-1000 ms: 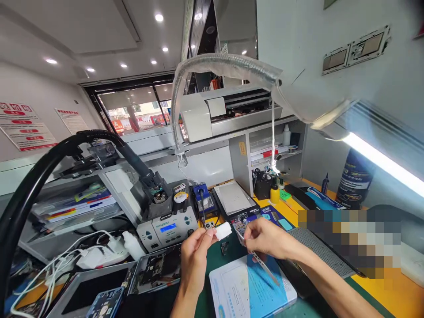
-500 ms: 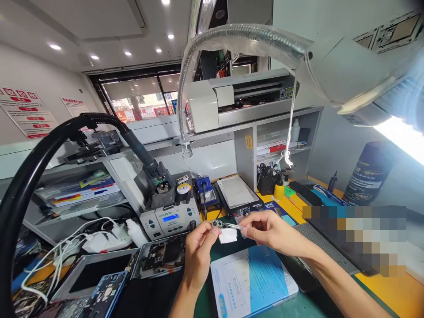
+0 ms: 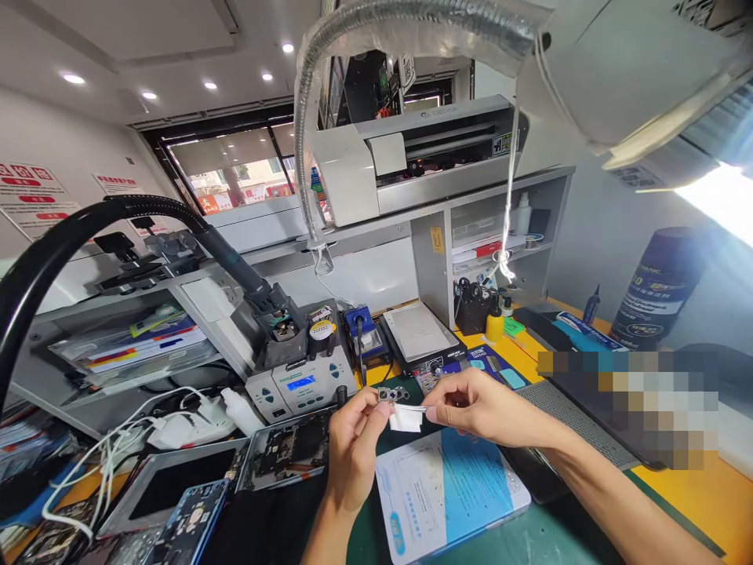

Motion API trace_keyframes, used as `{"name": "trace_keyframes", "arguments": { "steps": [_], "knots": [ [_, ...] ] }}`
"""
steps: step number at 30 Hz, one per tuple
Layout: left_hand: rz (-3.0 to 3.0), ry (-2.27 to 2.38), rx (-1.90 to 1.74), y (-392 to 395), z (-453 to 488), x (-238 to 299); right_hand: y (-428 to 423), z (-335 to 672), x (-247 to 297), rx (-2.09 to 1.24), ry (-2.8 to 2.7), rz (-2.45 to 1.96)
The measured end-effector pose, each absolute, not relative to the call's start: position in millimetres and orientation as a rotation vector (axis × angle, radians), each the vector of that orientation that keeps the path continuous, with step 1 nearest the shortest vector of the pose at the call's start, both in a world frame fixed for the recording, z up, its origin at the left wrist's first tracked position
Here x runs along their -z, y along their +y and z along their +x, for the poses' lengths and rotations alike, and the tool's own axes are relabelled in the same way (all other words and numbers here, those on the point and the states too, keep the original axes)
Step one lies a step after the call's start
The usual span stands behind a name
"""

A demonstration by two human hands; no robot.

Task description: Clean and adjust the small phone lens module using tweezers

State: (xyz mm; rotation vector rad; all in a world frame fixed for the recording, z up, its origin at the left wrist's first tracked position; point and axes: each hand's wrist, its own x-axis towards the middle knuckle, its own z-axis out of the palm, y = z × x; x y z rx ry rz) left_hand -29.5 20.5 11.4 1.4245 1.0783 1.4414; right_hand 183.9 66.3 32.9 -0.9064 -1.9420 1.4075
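Note:
My left hand (image 3: 353, 443) is raised over the green mat and pinches a small camera module (image 3: 389, 394) between thumb and fingers. My right hand (image 3: 479, 408) is closed on metal tweezers (image 3: 412, 408), whose tips reach toward the module. A small white wipe (image 3: 405, 420) hangs just under the module, between the two hands. Below the hands lies a blue and white booklet (image 3: 450, 494).
A soldering station (image 3: 300, 384) and a hot plate (image 3: 419, 341) stand behind the hands. An opened phone (image 3: 282, 459), a tablet (image 3: 158, 494) and white cables (image 3: 118, 447) lie at the left. A black hose (image 3: 88, 227) arches over the left, a lamp (image 3: 617, 71) overhead. A dark can (image 3: 662, 286) stands right.
The right hand turned the tweezers from pointing down at the booklet to pointing at the module. The wipe dropped below the module. The view shifted slightly.

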Motion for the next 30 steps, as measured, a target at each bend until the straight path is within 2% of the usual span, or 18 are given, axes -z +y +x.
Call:
{"name": "trace_keyframes", "arguments": {
  "steps": [9,20,30],
  "knots": [
    [1.447,1.160,-1.486,18.8,-26.3,-18.2,69.6,180.6,-28.9,-1.374,-1.897,-0.947],
    [1.437,1.305,-1.540,26.4,-24.9,-8.0,64.0,165.5,-16.2,-1.014,-1.873,-1.117],
    [1.002,1.045,-1.591,29.8,-14.6,1.8,57.7,154.0,-14.2,-0.753,-1.818,-1.062]
  ]
}}
